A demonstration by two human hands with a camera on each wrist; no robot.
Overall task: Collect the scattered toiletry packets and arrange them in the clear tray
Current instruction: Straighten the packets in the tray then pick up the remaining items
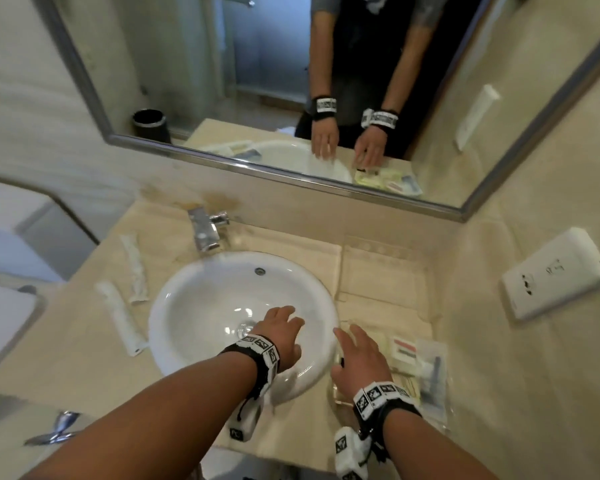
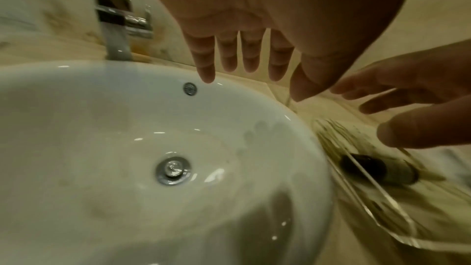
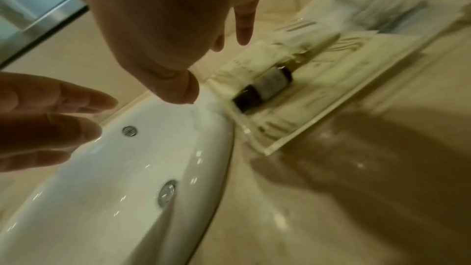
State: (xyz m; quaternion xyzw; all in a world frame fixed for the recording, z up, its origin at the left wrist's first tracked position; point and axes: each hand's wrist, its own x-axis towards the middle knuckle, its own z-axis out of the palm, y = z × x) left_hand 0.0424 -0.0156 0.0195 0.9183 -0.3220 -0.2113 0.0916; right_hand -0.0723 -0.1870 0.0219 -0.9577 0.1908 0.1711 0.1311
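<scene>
Both forearms reach in from the near edge of the head view, each with a black wrist strap carrying checkered markers. Beyond them spreads the beige stone bench (image 1: 84, 368), and above it the framed mirror (image 1: 222, 81) shows the same two hands from the front. Sunk into the bench is the round white basin (image 1: 201, 306), its chrome drain (image 2: 173, 169) at the bottom and a chrome tap (image 1: 207, 228) at its far rim.

Just right of the basin sits the clear tray (image 3: 318, 116), its near corner close against the basin rim. Inside it lie several pale toiletry packets (image 1: 406, 355), overlapping, with a small dark bottle (image 3: 262, 88) lying on its side among them; the packet prints are too blurred to read. Left of the basin, two long white packets (image 1: 134, 268) lie apart on the bench, outside the tray. A white box (image 1: 555, 271) is fixed to the right wall.

The left hand (image 1: 281, 336) hovers over the right side of the basin, fingers straight and spread, holding nothing. The right hand (image 1: 357, 358) is over the tray's near left part, fingers likewise extended and loose, gripping nothing; whether it touches the packets cannot be told
</scene>
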